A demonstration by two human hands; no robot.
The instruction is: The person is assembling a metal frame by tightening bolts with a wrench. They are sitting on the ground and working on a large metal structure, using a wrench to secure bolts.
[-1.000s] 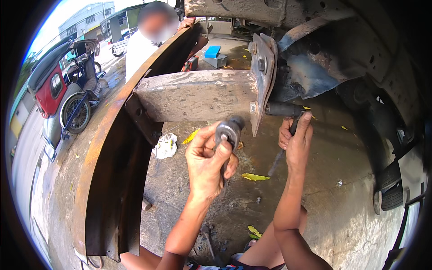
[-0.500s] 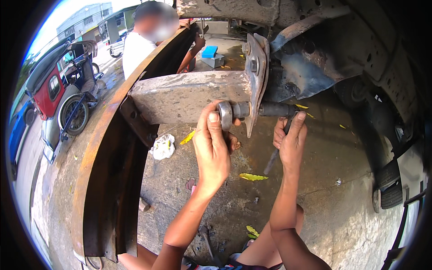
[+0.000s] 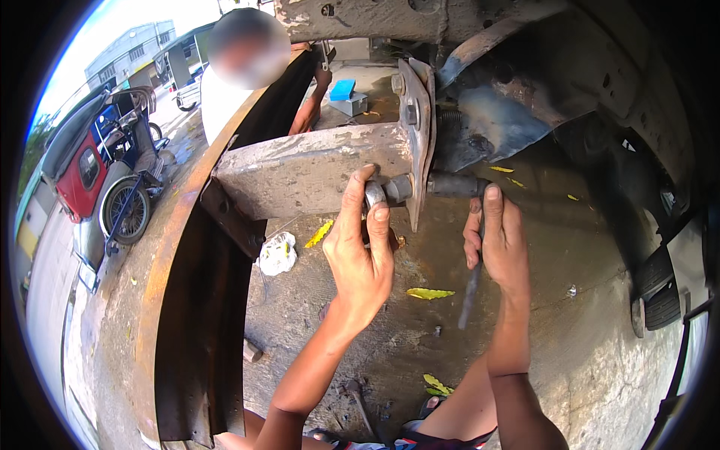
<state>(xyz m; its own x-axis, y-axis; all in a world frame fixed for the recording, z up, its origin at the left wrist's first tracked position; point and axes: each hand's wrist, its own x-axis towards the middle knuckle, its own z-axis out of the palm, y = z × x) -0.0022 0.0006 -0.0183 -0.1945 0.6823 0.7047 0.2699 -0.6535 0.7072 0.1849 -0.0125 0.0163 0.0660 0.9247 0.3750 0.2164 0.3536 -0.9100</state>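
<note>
A rusty steel bracket arm (image 3: 315,154) ends in an upright bolted flange plate (image 3: 417,112). On the plate's left side, my left hand (image 3: 360,262) has thumb and fingers closed round the round steel head of a socket wrench (image 3: 375,193). Its socket (image 3: 400,187) sits against the plate; the handle is hidden. Across the plate, my right hand (image 3: 501,240) grips a dark socket wrench with a bar handle (image 3: 469,296) pointing downward. A long dark socket (image 3: 454,184) runs from that wrench to the plate, in line with the left one.
A long rusty curved steel beam (image 3: 180,300) borders the left, with a co-worker (image 3: 217,105) beyond it. The vehicle's underside (image 3: 585,75) overhangs the right. On the concrete lie a white crumpled bag (image 3: 277,255), a hammer-like tool (image 3: 360,405) and leaves. A red motor tricycle (image 3: 82,165) stands outside.
My left hand's fingers have shifted, with the thumb now lower on the wrench head. The right wrench's handle hangs steeper, and my right hand has tilted. The co-worker's head has moved lower.
</note>
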